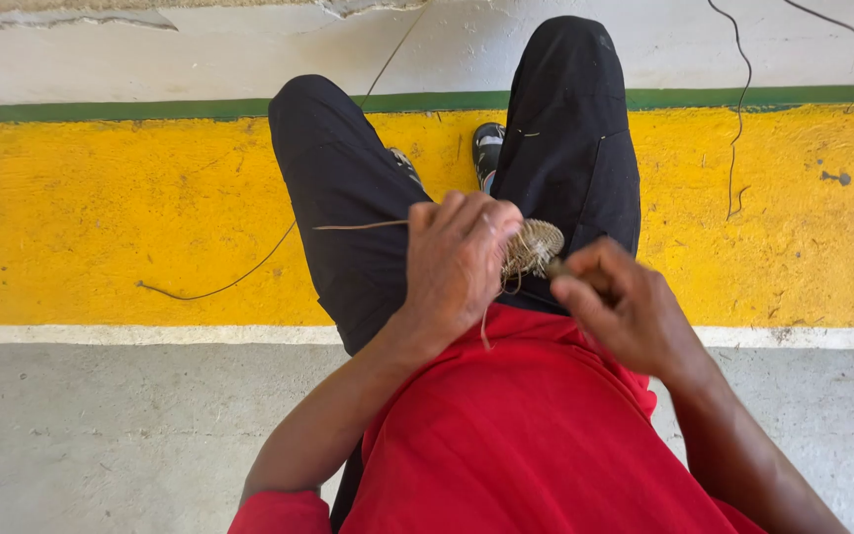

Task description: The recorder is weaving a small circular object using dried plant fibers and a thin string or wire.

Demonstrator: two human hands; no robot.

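My left hand [457, 259] is closed around a small round woven fibre disc [536, 245], held above my lap between my knees. A thin straw strand [358, 226] sticks out to the left from under its fingers. My right hand [625, 307] sits just right of the disc, fingers pinched on a slim tool or strand end at the disc's edge; what exactly it pinches is mostly hidden. Loose fibre ends hang below the disc over my red shirt [536, 435].
I sit with black-trousered legs [348, 188] apart and sandalled feet [488, 148] on a yellow painted floor band [130, 218] edged in white and green. Long thin strands [219, 287] lie on the floor at left and upper right. Grey concrete [101, 435] lies near me.
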